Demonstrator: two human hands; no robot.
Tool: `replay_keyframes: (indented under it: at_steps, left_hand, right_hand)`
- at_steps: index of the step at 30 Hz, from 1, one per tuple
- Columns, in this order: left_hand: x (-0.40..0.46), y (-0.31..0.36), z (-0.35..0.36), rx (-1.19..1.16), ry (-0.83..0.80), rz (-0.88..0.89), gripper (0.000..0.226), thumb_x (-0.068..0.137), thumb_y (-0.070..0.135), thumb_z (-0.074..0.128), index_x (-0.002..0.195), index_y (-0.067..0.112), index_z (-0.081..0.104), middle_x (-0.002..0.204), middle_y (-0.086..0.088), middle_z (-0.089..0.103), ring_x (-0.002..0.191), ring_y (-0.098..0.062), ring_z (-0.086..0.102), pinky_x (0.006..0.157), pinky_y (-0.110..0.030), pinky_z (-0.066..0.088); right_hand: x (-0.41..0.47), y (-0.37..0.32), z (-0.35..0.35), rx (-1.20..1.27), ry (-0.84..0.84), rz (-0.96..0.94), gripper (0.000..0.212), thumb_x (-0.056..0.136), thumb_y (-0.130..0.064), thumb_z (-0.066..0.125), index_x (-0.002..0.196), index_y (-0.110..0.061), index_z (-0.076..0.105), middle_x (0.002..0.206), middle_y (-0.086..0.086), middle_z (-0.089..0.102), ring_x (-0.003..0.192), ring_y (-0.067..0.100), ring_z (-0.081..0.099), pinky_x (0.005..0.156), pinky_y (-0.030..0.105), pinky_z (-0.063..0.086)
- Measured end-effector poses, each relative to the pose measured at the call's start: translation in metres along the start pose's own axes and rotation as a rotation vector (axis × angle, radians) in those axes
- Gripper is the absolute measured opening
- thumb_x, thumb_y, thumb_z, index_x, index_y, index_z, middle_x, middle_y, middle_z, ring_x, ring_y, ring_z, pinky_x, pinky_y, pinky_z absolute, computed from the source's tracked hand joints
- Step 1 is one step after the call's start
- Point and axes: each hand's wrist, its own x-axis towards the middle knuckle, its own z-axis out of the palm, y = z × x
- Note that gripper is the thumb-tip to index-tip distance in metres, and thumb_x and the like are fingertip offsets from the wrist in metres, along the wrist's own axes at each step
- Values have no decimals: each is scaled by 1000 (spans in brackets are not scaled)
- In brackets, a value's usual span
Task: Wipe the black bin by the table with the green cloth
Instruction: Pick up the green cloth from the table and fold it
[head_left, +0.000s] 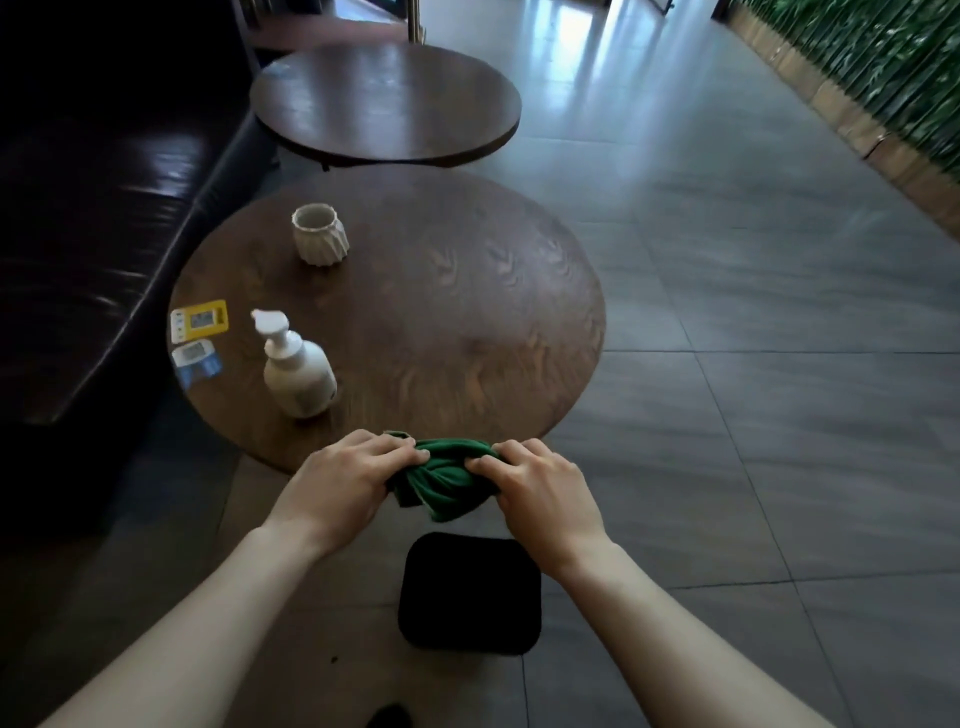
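Note:
The green cloth (444, 478) is bunched up between both hands, held in the air at the near edge of the round wooden table (467, 322). My left hand (343, 483) grips its left end and my right hand (535, 488) grips its right end. The black bin (470, 592), square with rounded corners, stands on the floor just below the cloth and in front of the table. Its inside looks uniformly dark.
On the table stand a white pump bottle (297, 366), a white ribbed cup (319, 235) and two small cards (197, 338) at the left edge. A dark sofa (93, 218) runs along the left. A second round table (384, 101) stands behind. Grey tiled floor (753, 415) spreads to the right.

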Motion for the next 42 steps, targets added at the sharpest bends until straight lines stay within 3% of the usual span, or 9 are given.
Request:
replay_keyframes:
  at_steps: [5, 8, 12, 16, 26, 35, 40, 42]
  left_hand:
    - [-46, 34, 47, 11, -29, 13, 54, 71, -3, 83, 118, 23, 75, 117, 4, 74, 101, -25, 71, 65, -39, 62]
    - [-77, 59, 83, -10, -53, -29, 54, 75, -1, 78, 122, 26, 72, 122, 6, 72, 106, -24, 69, 69, -40, 62]
    - [-119, 85, 129, -52, -105, -62, 55, 78, -1, 75, 125, 27, 71, 126, 6, 71, 111, -24, 67, 74, -43, 62]
    - [-155, 94, 173, -81, -154, -83, 50, 78, 3, 77, 122, 27, 73, 122, 6, 72, 107, -23, 69, 69, -42, 62]
    - [-220, 50, 319, -95, -285, -70, 58, 79, 7, 76, 128, 35, 64, 129, 13, 67, 116, -15, 63, 68, -36, 62]
    - [-231, 12, 401, -38, -357, -5, 60, 85, 13, 74, 136, 39, 58, 137, 15, 61, 124, -12, 57, 78, -35, 61]
    - [-219, -5, 415, 15, -323, 104, 56, 78, 15, 81, 129, 33, 66, 129, 10, 68, 113, -16, 66, 76, -31, 61]
    - [-212, -13, 416, 49, -283, 186, 52, 78, 16, 71, 128, 31, 67, 128, 8, 69, 112, -17, 68, 83, -31, 60]
  right_hand:
    - [-60, 8, 25, 3, -35, -32, 40, 86, -12, 73, 122, -28, 74, 112, 4, 73, 97, 33, 68, 71, 42, 58]
    - [-106, 14, 43, 2, -65, -28, 40, 90, -13, 68, 127, -30, 71, 117, 3, 72, 103, 32, 67, 74, 42, 57]
    - [-163, 17, 74, 27, -148, -19, 44, 88, -12, 70, 128, -30, 71, 119, 2, 71, 106, 31, 66, 75, 44, 59]
    - [-206, 15, 113, 46, -197, 18, 46, 79, -10, 82, 120, -30, 75, 111, -3, 74, 96, 27, 70, 67, 40, 60]
    - [-270, 12, 263, 81, -213, 58, 56, 53, -14, 100, 101, -32, 80, 90, -11, 73, 75, 17, 69, 50, 26, 50]
    - [-285, 30, 355, 110, -204, -6, 51, 63, -14, 94, 109, -30, 77, 100, -8, 74, 83, 20, 70, 59, 32, 59]
    - [-272, 38, 382, 127, -147, -42, 50, 62, -19, 96, 106, -32, 77, 103, -9, 74, 86, 18, 72, 61, 30, 59]
    - [-266, 41, 389, 147, -85, -65, 47, 63, -19, 96, 104, -31, 77, 103, -9, 75, 87, 18, 72, 60, 30, 59]
